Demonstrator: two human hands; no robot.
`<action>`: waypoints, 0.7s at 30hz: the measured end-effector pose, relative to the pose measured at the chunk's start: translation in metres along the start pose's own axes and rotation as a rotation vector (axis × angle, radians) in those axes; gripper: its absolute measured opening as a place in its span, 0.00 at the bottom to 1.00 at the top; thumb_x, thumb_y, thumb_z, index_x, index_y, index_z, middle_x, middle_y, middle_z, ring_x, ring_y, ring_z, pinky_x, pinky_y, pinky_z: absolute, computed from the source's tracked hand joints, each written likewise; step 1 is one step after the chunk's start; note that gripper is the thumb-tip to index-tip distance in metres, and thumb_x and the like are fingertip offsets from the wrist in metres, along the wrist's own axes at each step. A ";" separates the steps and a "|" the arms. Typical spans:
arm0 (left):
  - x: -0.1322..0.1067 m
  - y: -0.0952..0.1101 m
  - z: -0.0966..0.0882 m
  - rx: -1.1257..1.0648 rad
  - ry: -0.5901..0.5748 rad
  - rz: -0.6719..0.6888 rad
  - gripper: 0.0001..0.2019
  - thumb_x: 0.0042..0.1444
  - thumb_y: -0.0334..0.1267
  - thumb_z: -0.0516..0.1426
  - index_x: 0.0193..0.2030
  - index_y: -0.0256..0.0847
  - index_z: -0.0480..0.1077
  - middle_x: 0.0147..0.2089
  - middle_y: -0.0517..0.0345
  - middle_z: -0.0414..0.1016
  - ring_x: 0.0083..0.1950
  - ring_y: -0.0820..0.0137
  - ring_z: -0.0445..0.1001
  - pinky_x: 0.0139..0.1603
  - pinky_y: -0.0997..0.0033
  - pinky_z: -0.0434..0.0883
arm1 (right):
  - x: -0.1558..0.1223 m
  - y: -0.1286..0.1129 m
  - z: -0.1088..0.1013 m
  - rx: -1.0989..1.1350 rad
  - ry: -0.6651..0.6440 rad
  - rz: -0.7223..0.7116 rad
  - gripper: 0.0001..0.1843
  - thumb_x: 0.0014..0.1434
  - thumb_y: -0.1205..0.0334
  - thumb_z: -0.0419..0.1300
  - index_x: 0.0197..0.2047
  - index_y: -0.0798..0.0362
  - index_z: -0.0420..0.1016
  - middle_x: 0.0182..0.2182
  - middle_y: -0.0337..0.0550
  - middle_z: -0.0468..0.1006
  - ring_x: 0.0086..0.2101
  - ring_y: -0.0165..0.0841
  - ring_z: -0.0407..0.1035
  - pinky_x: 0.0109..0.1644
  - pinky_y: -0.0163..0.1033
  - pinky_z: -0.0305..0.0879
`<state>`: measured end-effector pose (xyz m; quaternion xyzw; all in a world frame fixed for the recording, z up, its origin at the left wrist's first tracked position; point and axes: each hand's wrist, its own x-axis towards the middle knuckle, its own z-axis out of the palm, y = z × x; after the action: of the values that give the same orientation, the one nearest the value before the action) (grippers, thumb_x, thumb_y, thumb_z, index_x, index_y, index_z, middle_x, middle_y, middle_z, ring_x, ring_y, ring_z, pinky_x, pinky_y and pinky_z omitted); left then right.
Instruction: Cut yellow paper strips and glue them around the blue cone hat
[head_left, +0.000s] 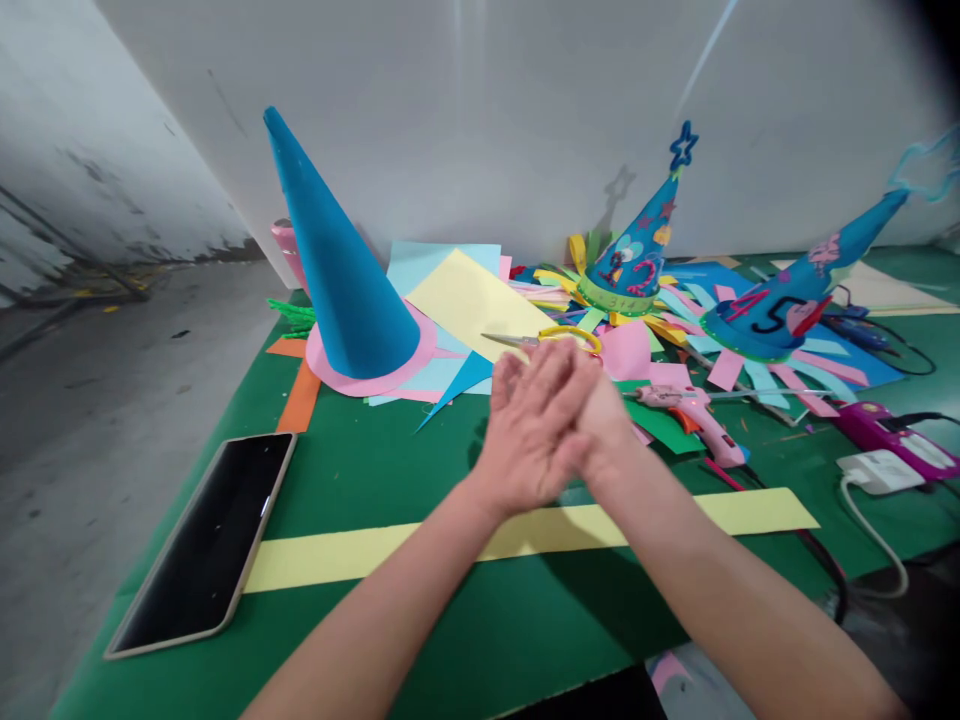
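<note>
While the left hand [525, 440] and the right hand [604, 408] are pressed flat against each other above the green-covered table [450, 630], their fingers lie stretched out and close together, the left in front and hiding most of the right. Neither has hold of anything that can be seen. Just under the wrists, a long pale yellow paper strip [360, 550] lies flat across the table from left to right, apart from both hands. Beyond the fingertips rest yellow-handled metal scissors [551, 338] on a pale yellow paper sheet [469, 300], and just to the right lies a pink plastic glue gun [694, 408]. A plain blue paper cone [337, 260] stands upright on a pink paper disc [375, 378] at the back left. Near the left edge lies a dark-screened smartphone [210, 540]. Two decorated blue party hats [637, 255] stand at the back right among coloured paper scraps.
</note>
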<state>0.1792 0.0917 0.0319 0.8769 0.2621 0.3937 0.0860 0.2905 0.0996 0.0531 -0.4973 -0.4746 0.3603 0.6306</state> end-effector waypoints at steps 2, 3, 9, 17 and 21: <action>-0.015 -0.009 0.001 0.085 0.008 -0.098 0.21 0.60 0.41 0.44 0.59 0.38 0.54 0.65 0.43 0.48 0.66 0.55 0.43 0.59 0.42 0.34 | -0.007 -0.017 -0.009 0.077 0.034 0.012 0.24 0.60 0.47 0.39 0.45 0.49 0.68 0.46 0.48 0.71 0.49 0.38 0.63 0.43 0.49 0.64; -0.024 -0.010 -0.003 0.185 -0.021 -0.143 0.20 0.60 0.38 0.45 0.58 0.35 0.56 0.63 0.40 0.51 0.65 0.55 0.46 0.59 0.43 0.38 | -0.011 -0.023 -0.015 0.157 0.084 -0.001 0.20 0.60 0.49 0.40 0.45 0.48 0.66 0.48 0.45 0.69 0.50 0.36 0.63 0.46 0.47 0.63; -0.088 0.040 -0.028 0.194 -0.283 0.008 0.13 0.60 0.40 0.46 0.43 0.38 0.69 0.41 0.54 0.74 0.47 0.64 0.68 0.51 0.58 0.55 | -0.058 0.002 -0.037 -0.511 -0.245 -0.148 0.10 0.58 0.58 0.51 0.43 0.48 0.67 0.43 0.44 0.70 0.45 0.35 0.65 0.48 0.43 0.62; -0.111 0.053 -0.021 0.255 -0.537 -0.107 0.24 0.57 0.53 0.45 0.52 0.38 0.64 0.52 0.49 0.68 0.53 0.59 0.62 0.52 0.55 0.56 | -0.100 0.042 -0.038 -1.297 -0.429 -0.217 0.31 0.55 0.47 0.50 0.59 0.52 0.57 0.60 0.54 0.52 0.59 0.49 0.43 0.55 0.59 0.48; -0.110 0.052 -0.021 0.198 -0.563 -0.137 0.24 0.57 0.52 0.46 0.51 0.36 0.64 0.51 0.47 0.69 0.55 0.57 0.62 0.52 0.53 0.57 | -0.092 0.046 -0.053 -1.464 -0.265 -0.265 0.27 0.57 0.53 0.50 0.58 0.53 0.58 0.61 0.53 0.53 0.59 0.49 0.44 0.54 0.58 0.49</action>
<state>0.1229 -0.0119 -0.0063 0.9359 0.3235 0.1009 0.0959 0.3157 0.0105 -0.0163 -0.6807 -0.7203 -0.0690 0.1146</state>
